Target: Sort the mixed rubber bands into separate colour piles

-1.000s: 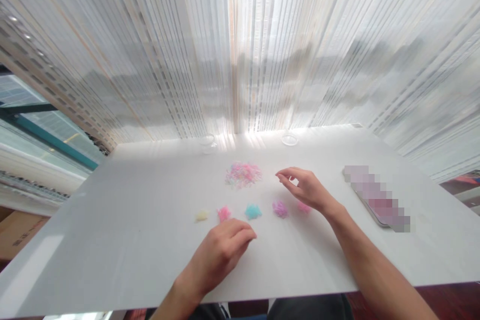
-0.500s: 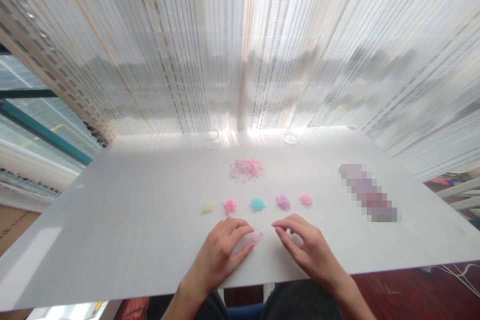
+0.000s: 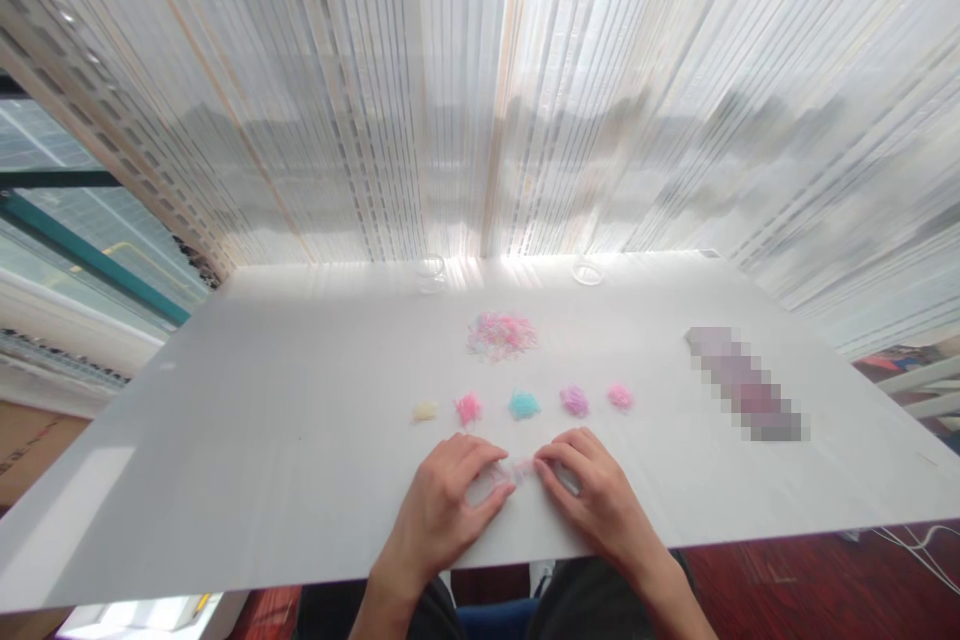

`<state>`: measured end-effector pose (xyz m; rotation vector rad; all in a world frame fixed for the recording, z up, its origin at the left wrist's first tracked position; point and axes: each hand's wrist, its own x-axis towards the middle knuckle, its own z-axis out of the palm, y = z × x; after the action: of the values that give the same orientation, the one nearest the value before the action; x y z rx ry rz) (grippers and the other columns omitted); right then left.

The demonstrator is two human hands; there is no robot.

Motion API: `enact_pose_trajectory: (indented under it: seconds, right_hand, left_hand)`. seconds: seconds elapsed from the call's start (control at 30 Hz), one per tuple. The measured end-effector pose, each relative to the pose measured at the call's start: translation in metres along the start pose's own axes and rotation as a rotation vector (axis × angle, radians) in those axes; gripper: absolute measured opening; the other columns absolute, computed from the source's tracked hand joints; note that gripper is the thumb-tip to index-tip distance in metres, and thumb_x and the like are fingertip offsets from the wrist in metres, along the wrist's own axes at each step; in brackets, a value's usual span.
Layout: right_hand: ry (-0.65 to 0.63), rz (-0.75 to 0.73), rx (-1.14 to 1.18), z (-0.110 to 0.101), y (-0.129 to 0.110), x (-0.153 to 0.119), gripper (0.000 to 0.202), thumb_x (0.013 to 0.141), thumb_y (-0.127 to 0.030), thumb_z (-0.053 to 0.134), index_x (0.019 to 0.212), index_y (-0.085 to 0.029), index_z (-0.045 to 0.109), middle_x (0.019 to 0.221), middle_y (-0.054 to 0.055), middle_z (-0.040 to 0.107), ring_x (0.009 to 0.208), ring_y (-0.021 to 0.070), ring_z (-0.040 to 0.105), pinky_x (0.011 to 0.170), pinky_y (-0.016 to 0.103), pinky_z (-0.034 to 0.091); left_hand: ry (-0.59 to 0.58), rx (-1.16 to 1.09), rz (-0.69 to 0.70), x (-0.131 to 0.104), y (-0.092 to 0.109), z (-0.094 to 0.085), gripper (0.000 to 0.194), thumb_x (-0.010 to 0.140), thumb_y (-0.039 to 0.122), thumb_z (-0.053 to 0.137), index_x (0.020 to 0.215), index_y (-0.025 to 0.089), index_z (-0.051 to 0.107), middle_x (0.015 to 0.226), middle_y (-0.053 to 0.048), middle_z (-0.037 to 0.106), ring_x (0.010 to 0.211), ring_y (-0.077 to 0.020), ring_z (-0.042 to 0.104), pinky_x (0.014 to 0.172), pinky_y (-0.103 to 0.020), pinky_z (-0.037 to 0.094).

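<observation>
My left hand (image 3: pixel 457 490) rests on the white table (image 3: pixel 225 470), curved round one side of a small pale pink pile (image 3: pixel 519 468), thumb and fingers apart. On the pile's right side, my right hand (image 3: pixel 585 485) has its thumb and index fingertips close together at the pile's edge; whether a piece is between them is too small to tell. Beyond the hands lies a row of little piles: pale yellow (image 3: pixel 425 411), bright pink (image 3: pixel 469 407), turquoise (image 3: pixel 524 405), purple (image 3: pixel 575 400) and pink (image 3: pixel 620 396). A larger mixed pile (image 3: pixel 502 334) sits behind the row.
Two clear round dishes or lids (image 3: pixel 431 270) (image 3: pixel 588 271) stand near the table's back edge, before a striped sheer curtain (image 3: pixel 465 100). A blurred-out flat object (image 3: pixel 746 385) lies at the right. White cables (image 3: pixel 915 550) are on the floor at the lower right.
My right hand has moved left to the pale pink pile, and its fingertips have come closer together. My left hand stays beside the pile. The view has shifted slightly.
</observation>
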<state>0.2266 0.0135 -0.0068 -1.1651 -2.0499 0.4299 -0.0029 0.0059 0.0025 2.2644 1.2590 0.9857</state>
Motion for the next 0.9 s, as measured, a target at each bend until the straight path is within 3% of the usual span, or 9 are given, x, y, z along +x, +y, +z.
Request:
enact_pose_trajectory:
  seconds: [0.17,0.43,0.7,0.9]
  right_hand:
    - [0.01,0.002,0.004,-0.002,-0.003,0.0,0.013,0.101,-0.018,0.057,0.094,-0.023,0.067,0.086,0.005,0.067,0.081,0.0219,0.065,0.072,0.035,0.056]
    - [-0.01,-0.023,0.008,-0.002,-0.002,-0.001,0.011,0.097,-0.023,0.066,0.107,-0.024,0.07,0.093,0.007,0.07,0.085,0.0235,0.066,0.075,0.037,0.058]
    - [-0.002,-0.038,-0.002,-0.003,-0.003,0.001,0.012,0.1,-0.019,0.06,0.102,-0.023,0.072,0.086,0.006,0.07,0.08,0.0223,0.066,0.072,0.036,0.058]
    - [0.03,-0.015,0.044,-0.005,-0.003,0.001,0.013,0.1,-0.019,0.059,0.1,-0.024,0.072,0.086,0.005,0.07,0.079,0.0212,0.068,0.071,0.034,0.059]
  left_hand:
    - [-0.034,0.025,0.0,-0.003,-0.002,0.001,0.023,0.09,0.022,0.076,0.112,0.023,0.069,0.102,-0.007,0.073,0.09,-0.0242,0.069,0.081,-0.038,0.059]
    - [-0.006,0.073,0.018,0.003,0.002,0.009,0.008,0.099,0.021,0.065,0.104,0.023,0.07,0.094,-0.005,0.072,0.085,-0.0215,0.069,0.077,-0.034,0.057]
    - [0.017,-0.081,-0.015,0.0,0.004,0.006,0.013,0.1,0.02,0.063,0.112,0.022,0.068,0.1,-0.006,0.073,0.088,-0.0206,0.069,0.081,-0.033,0.059]
    - [0.022,0.031,-0.038,0.002,0.007,0.01,0.014,0.096,0.021,0.067,0.11,0.023,0.069,0.095,-0.006,0.072,0.087,-0.0229,0.068,0.079,-0.037,0.056]
